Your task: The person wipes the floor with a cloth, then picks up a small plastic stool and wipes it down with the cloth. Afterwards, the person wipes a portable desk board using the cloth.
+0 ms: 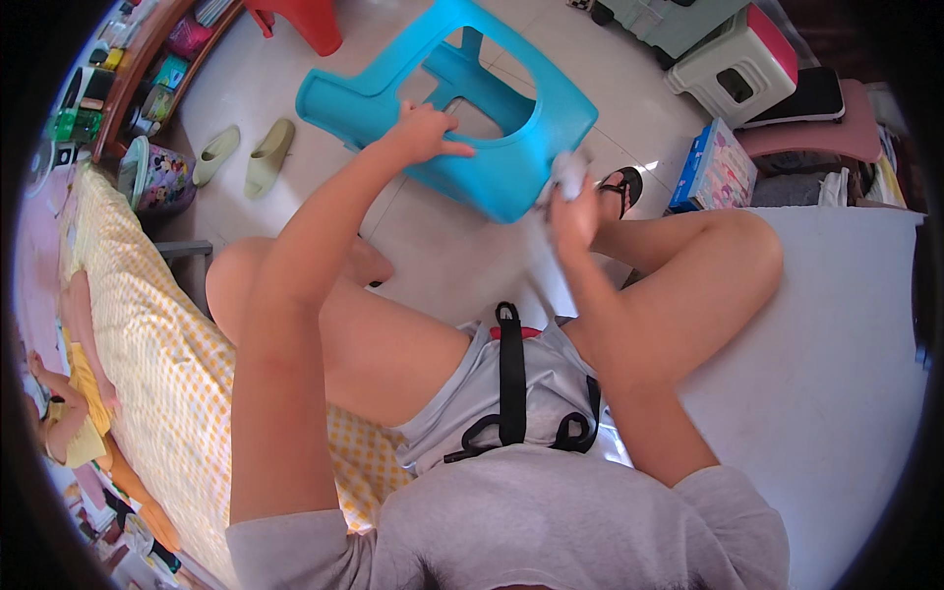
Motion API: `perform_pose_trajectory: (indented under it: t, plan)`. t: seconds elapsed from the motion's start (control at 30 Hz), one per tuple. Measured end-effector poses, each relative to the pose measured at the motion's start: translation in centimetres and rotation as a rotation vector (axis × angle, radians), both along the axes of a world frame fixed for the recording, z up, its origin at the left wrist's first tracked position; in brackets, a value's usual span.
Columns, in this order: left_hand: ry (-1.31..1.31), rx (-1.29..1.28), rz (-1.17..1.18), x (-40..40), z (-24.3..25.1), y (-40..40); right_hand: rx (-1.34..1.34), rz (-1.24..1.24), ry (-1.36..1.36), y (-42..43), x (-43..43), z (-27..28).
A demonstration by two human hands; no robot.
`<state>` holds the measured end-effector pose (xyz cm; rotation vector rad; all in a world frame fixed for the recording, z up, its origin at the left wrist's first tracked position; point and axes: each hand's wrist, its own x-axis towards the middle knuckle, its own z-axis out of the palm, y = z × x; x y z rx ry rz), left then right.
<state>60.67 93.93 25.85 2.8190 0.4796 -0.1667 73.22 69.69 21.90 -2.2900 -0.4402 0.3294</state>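
Note:
A blue plastic stool (457,166) is tilted over in front of me, the big opening between its legs facing up towards me. My left hand (426,134) is on the near edge of that opening, thumb and fingers over the plastic. In my right hand (577,214) is a bunched whitish cloth (569,173), against or close beside the stool's right lower corner; whether it touches is hard to tell, as hand and cloth are blurred.
My sandalled foot (621,193) is just right of the cloth. Green slippers (269,158) and a cartoon-printed bin (168,177) stand left. A red stool (302,22) is beyond. At right are a white-and-pink stool (737,74) and a box (715,166). Another person (74,413) is at far left.

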Motion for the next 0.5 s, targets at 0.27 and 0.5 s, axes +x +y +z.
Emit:
perform_pose_trajectory:
  t: [0.27,0.5]
  plan:
    - [-0.036,0.068,-0.056,2.4,0.6,-0.4,-0.142,0.560,0.089,-2.3,-10.4,-3.9]
    - [0.177,-0.006,-0.097,2.6,3.9,-1.0,0.077,0.613,0.292,0.8,-2.1,8.1]
